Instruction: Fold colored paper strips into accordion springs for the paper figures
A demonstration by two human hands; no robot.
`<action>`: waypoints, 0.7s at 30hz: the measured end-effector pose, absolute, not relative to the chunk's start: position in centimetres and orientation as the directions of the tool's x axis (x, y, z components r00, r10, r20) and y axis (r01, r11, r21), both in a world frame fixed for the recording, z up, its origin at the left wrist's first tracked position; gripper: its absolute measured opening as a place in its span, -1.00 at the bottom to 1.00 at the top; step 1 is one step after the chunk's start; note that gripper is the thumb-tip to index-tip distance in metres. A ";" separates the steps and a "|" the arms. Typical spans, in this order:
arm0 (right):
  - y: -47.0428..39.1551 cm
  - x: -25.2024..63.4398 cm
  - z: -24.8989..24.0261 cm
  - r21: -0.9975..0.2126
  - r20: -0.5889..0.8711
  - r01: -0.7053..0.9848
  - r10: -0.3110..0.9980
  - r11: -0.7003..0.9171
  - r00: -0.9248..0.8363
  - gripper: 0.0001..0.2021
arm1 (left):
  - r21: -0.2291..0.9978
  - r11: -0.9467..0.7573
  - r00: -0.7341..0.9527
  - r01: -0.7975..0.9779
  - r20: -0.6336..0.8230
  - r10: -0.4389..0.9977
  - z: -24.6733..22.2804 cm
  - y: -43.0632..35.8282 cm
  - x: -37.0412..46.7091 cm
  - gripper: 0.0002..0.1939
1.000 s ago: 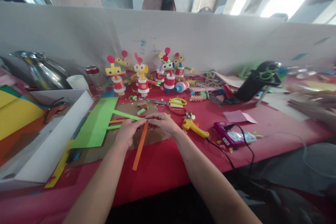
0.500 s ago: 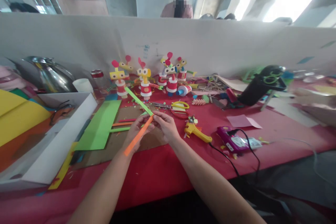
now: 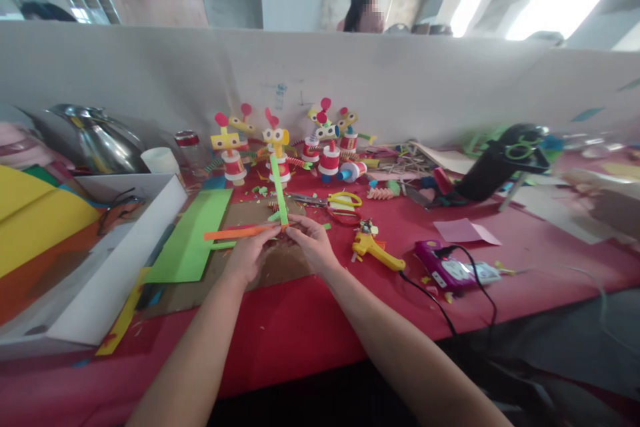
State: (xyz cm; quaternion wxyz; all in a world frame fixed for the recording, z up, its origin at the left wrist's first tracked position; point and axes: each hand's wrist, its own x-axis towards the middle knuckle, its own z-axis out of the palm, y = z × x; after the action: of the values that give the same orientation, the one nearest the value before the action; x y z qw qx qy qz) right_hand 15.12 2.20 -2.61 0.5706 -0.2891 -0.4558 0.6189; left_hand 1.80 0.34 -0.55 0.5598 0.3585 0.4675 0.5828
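My left hand point(image 3: 253, 252) is closed on an orange paper strip point(image 3: 233, 233), which reaches out to the left. My right hand point(image 3: 311, 241) pinches the spot where this strip meets a green paper strip point(image 3: 279, 190). The green strip points away from me, roughly at a right angle to the orange one. Fingers cover the joint, so I cannot tell how the two are fixed. Below the hands lies a brown cardboard sheet point(image 3: 200, 293), with a green paper sheet point(image 3: 193, 233) on its left part.
Several paper-cup figures point(image 3: 329, 161) stand at the back. Scissors point(image 3: 345, 200) and a yellow glue gun point(image 3: 377, 253) lie right of my hands, near a purple power strip point(image 3: 440, 267). A white box point(image 3: 107, 260) stands left; a black bin-like container point(image 3: 493, 167) is far right.
The strips have turned: the orange one swung from pointing toward me to pointing left, and the green one from far left to nearly straight away. Both hands stay together.
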 end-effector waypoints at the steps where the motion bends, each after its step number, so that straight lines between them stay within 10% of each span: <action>1: 2.2 15.1 -2.6 -0.894 0.163 -0.442 0.972 0.072 -0.170 -0.70 | 0.942 0.075 -0.091 -0.328 -0.110 0.990 -0.7 0.5 1.8 -0.78; 21: 2.3 15.8 -2.3 -0.955 0.151 -0.286 0.958 0.077 -0.245 -0.76 | 0.944 0.098 -0.047 -0.316 -0.118 0.992 -1.7 0.7 1.4 -0.79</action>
State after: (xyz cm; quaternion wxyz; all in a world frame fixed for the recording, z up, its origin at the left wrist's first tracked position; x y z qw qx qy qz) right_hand 15.83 2.33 -2.28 0.5214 -0.3249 -0.5166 0.5964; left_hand 1.37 0.68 -1.72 0.5828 0.3697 0.4573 0.5609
